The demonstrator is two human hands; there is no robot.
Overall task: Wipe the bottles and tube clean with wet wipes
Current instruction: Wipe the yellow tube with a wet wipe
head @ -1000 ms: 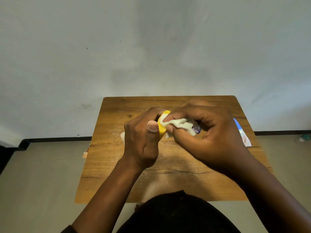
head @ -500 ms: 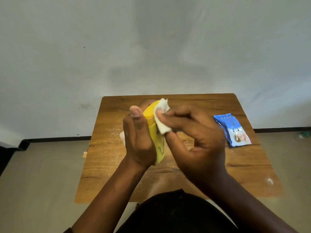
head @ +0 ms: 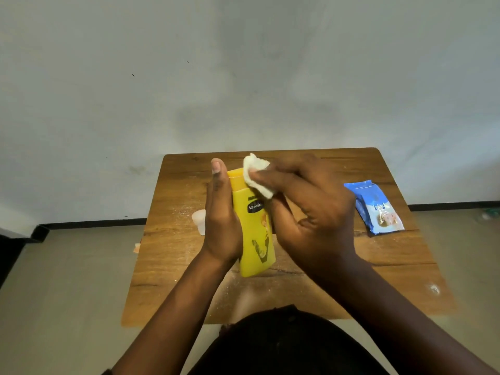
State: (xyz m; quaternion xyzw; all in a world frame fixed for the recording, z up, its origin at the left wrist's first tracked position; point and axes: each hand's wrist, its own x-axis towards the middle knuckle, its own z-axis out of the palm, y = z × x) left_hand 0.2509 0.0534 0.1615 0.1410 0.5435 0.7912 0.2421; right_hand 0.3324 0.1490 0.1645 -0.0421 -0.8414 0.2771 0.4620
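A yellow lotion bottle (head: 254, 228) with a dark oval label is held upright above the wooden table (head: 338, 272), cap end pointing away from me. My left hand (head: 220, 217) grips its left side, thumb stretched up along the cap. My right hand (head: 305, 209) pinches a crumpled white wet wipe (head: 257, 175) against the bottle's cap and upper right edge. A small white object (head: 199, 221), perhaps a cap or tube end, peeks out on the table behind my left hand; the rest of it is hidden.
A blue pack of wet wipes (head: 374, 207) lies at the table's right side. White specks dust the tabletop. A grey wall stands behind the table, with bare floor on both sides. A small orange scrap (head: 137, 248) lies on the floor by the left edge.
The bottle has been raised from lying low between my hands to upright. My right hand with the wipe moved up to the cap, uncovering the blue pack.
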